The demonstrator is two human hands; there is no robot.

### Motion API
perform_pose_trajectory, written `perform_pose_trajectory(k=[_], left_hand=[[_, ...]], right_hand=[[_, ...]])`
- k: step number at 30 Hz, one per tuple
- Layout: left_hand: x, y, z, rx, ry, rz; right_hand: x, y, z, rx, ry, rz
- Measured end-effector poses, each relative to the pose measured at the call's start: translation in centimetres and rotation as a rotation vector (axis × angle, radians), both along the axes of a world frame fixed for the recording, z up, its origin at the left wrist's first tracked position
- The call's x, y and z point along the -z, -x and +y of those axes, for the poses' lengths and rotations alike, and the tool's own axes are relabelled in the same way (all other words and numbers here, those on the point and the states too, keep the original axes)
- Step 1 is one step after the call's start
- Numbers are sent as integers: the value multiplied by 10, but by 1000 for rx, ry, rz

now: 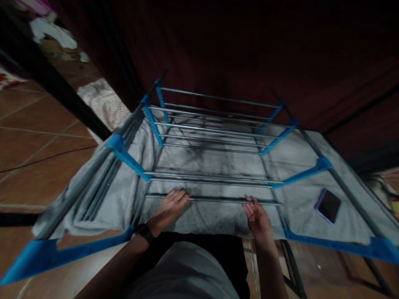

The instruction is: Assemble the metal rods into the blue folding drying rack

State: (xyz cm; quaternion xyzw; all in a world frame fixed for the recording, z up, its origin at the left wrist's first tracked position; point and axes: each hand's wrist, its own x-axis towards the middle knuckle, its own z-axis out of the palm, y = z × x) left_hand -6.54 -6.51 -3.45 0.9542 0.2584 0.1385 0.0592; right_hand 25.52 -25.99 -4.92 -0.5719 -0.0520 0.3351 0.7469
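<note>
A thin grey metal rod point(218, 200) lies crosswise in front of me, close to the near edge of the towel-covered surface. Toward its left end, my left hand point(172, 204) is closed over it, palm down. My right hand point(258, 216) grips the same rod near its other end, palm partly turned up and fingertips at the metal. Around both hands stands a partly built rack of grey tubes with blue plastic brackets point(132, 165). Several cross rods point(212, 179) span between the left and right brackets just beyond my hands.
A grey towel point(193, 160) lies under the frame. Loose grey tubes point(107, 182) rest at the left, and a phone point(328, 206) lies at the right. Dark red curtain cloth point(233, 54) hangs behind. A black cable point(46, 159) crosses the tiled floor point(31, 114).
</note>
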Motion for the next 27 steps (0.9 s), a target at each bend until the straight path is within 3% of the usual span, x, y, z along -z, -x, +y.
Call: perform_pose_trajectory(k=[4, 9, 20, 27], left_hand=[[14, 6, 2, -48, -76, -112], [20, 12, -7, -214, -155, -153], [19, 19, -7, -207, -114, -107], [20, 25, -3, -204, -168, 5]], right_hand=[[-13, 3, 11, 82, -20, 159], [-15, 3, 15, 115, -56, 244], [-7, -1, 21, 103, -148, 385], [-5, 2, 22, 121, -168, 394]])
